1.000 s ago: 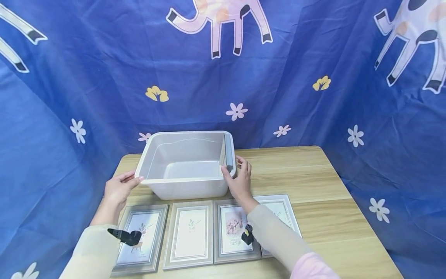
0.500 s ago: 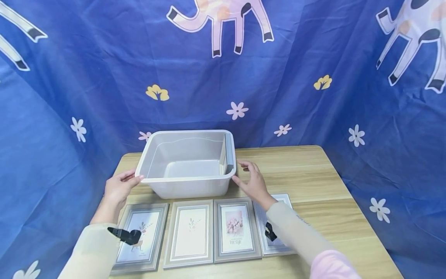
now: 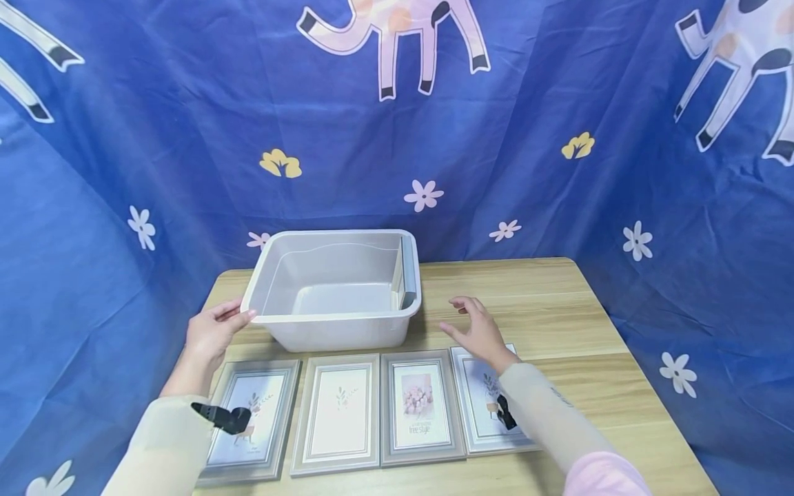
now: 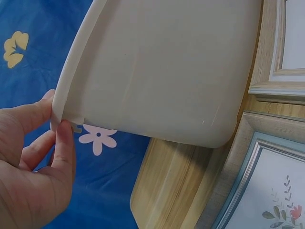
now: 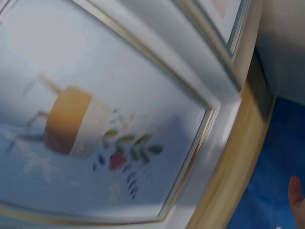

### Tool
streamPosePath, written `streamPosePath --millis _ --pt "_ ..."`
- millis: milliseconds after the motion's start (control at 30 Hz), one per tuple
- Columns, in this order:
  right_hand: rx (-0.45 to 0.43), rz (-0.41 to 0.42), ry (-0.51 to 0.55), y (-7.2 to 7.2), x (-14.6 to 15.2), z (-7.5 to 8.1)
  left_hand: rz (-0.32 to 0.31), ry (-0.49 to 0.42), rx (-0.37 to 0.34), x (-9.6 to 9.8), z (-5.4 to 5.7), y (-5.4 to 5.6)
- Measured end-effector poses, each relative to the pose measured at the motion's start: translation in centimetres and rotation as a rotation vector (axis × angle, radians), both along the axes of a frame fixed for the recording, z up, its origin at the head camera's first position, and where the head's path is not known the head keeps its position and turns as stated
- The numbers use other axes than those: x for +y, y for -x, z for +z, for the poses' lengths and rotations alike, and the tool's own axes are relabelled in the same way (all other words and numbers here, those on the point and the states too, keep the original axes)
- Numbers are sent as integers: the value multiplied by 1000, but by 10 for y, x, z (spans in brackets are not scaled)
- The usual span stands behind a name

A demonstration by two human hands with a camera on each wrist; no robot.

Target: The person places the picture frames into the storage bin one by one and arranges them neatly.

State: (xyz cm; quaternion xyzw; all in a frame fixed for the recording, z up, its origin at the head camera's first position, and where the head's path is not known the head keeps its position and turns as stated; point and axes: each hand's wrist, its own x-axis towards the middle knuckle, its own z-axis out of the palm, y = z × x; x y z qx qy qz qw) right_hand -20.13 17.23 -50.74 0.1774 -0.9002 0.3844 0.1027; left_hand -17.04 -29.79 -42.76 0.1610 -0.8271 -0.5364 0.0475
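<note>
A white plastic basin stands at the back of the table, with a picture frame upright against its right inner wall. My left hand pinches the basin's front left rim between thumb and fingers; the left wrist view shows this grip closely. My right hand hovers to the right of the basin, fingers loosely bent and holding nothing. Below its forearm lies a picture frame with a plant print, partly covered by the sleeve. In the right wrist view that frame fills most of the picture.
In the front row lie a frame at far left, a pale frame and a frame with pink flowers. Wooden table surface extends to the right. A blue patterned curtain surrounds the table.
My right hand has let go of the frame standing in the basin and moved right and toward me, away from the rim. The left hand keeps its hold on the basin.
</note>
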Motion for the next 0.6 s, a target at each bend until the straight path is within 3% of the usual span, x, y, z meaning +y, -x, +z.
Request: streamPosePath --millis 267,600 --pt "-108 4 -64 -1 25 -11 -5 -4 6 -1 0 -1" --pt "-181 -20 -121 -4 59 -26 -10 11 -1 1 1 -2"
